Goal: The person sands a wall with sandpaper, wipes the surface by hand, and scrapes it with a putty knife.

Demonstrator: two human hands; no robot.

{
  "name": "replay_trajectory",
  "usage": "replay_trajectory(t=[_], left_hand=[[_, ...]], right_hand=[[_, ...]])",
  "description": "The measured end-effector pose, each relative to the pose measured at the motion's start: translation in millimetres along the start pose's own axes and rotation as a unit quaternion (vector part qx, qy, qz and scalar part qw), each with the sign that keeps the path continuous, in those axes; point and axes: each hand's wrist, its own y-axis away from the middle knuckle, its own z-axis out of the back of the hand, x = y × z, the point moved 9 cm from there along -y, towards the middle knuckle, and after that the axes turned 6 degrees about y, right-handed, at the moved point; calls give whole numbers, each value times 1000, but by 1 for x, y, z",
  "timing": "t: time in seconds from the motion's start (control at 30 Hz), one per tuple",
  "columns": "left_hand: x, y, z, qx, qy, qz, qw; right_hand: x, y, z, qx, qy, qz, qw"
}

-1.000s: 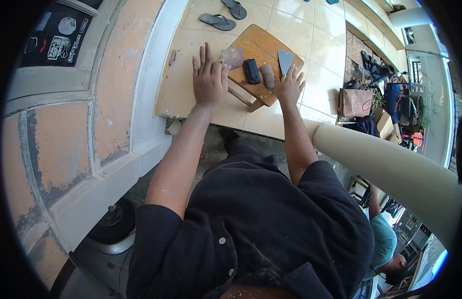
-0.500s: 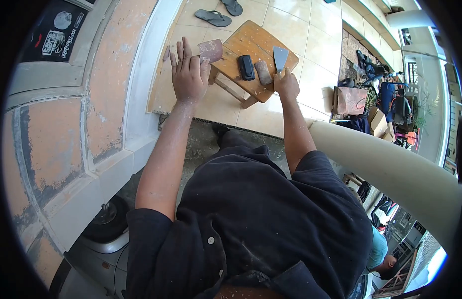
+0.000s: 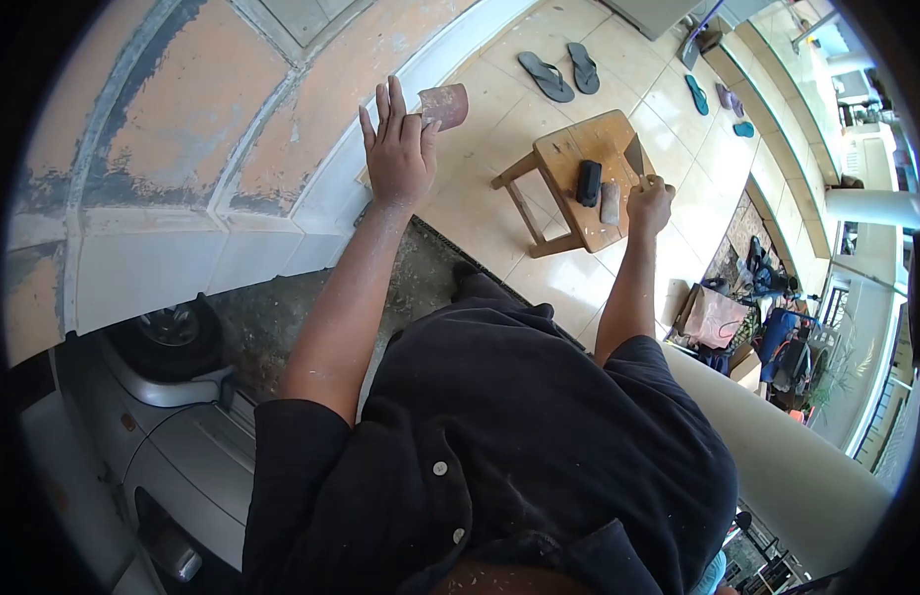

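My left hand (image 3: 396,171) is raised near the wall, several fingers stretched upward. Between its thumb and forefinger it pinches a curled piece of reddish-brown sandpaper (image 3: 448,106), dusted with pale specks. My right hand (image 3: 650,206) grips the handle of a putty knife (image 3: 634,156), whose flat metal blade points up over the edge of a wooden stool (image 3: 569,147). On the stool's top lie a black oblong object (image 3: 589,182) and, beside it, a worn grey-brown block (image 3: 610,203). Pale crumbs are scattered around them.
A wall with peeling orange paint (image 3: 182,109) runs along the left, above a parked grey car (image 3: 182,426). Dark flip-flops (image 3: 546,76) lie on the tiled floor (image 3: 494,213) beyond the stool. A round column (image 3: 777,416) and piled bags (image 3: 715,315) are at right.
My view has swung, so the stool and flip-flops sit farther right and more of the wall and car shows. Both hands keep hold of the sandpaper and putty knife; the blade appears more edge-on.
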Motion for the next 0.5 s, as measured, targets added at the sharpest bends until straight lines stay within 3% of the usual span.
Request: replay_trajectory(t=[0.07, 0.1, 0.17, 0.23, 0.3, 0.33, 0.37, 0.43, 0.5], left_hand=[[23, 15, 29, -17, -17, 16, 1000], [32, 24, 43, -25, -26, 14, 999], [57, 44, 76, -47, -70, 56, 995], [71, 61, 120, -78, -74, 72, 992], [90, 82, 166, -102, -80, 84, 988], [100, 93, 190, -120, -93, 93, 984], [112, 104, 214, -133, -111, 106, 979], [129, 122, 263, -155, -125, 108, 974], [142, 138, 314, -183, -151, 113, 965]], right_hand=[[69, 24, 47, -87, -110, 147, 979], [90, 34, 50, -90, -121, 153, 977], [152, 61, 29, 25, -19, 244, 969], [202, 100, 36, 20, -39, 282, 958], [244, 155, 55, 8, -248, 295, 923], [268, 188, 58, 12, -264, 323, 909], [291, 223, 55, 59, -334, 354, 872], [335, 299, 35, 198, -343, 376, 837], [373, 374, 19, 267, -433, 426, 748]])
